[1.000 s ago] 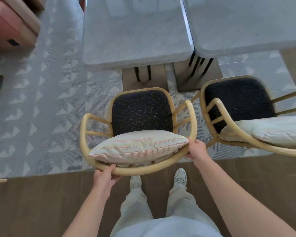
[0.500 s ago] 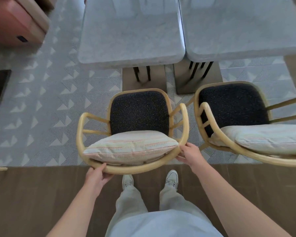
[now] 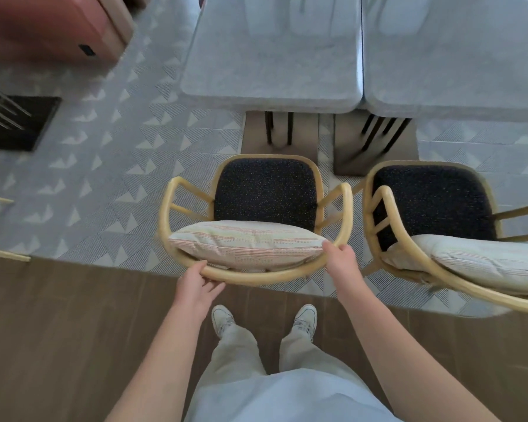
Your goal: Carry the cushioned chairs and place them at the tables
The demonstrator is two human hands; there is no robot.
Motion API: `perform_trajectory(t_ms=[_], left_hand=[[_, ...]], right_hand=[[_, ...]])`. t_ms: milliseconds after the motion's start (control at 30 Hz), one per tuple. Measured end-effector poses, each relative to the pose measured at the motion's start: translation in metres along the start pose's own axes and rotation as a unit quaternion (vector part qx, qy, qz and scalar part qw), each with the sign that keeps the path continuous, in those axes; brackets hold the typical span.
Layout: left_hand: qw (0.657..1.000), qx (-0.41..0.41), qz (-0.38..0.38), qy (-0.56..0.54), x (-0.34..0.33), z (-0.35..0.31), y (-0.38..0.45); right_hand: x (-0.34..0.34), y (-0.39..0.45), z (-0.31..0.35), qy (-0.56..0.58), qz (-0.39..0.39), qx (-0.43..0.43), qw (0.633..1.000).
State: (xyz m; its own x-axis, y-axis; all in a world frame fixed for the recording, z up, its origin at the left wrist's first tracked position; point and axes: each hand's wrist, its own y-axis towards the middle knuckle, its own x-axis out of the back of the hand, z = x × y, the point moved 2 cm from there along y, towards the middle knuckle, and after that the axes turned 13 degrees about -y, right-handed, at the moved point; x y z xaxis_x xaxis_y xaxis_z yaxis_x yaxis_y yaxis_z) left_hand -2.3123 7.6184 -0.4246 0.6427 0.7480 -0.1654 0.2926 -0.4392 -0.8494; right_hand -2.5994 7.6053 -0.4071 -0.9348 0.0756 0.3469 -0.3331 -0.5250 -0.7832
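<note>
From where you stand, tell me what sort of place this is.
Probably a café or restaurant dining area. Two pale marble-topped tables stand side by side on pedestal bases, each faced by a matching rattan armchair with a dark speckled seat and striped cushion, on grey triangle-patterned floor tiles.

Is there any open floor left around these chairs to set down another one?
Yes: the patterned carpet left of the held chair, below the left table, is bare. Crowded: only a narrow gap separates it from the right chair, and table bases stand just ahead.
</note>
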Motion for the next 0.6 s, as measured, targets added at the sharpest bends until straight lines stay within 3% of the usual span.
perform_trajectory(t_ms=[133, 300, 600], left_hand=[[0.999, -0.024, 0.030, -0.023, 0.001, -0.018, -0.020], [0.987, -0.113, 0.108, -0.042, 0.000, -0.069, -0.054], [0.934, -0.297, 0.195, 0.029, 0.047, -0.186, -0.120]], right_hand=[[-0.004, -0.027, 0.020, -0.002, -0.008, 0.061, 0.998], [-0.020, -0.071, 0.062, -0.006, -0.028, 0.185, 0.982], [-0.122, -0.177, 0.126, 0.006, 0.076, 0.315, 0.946]])
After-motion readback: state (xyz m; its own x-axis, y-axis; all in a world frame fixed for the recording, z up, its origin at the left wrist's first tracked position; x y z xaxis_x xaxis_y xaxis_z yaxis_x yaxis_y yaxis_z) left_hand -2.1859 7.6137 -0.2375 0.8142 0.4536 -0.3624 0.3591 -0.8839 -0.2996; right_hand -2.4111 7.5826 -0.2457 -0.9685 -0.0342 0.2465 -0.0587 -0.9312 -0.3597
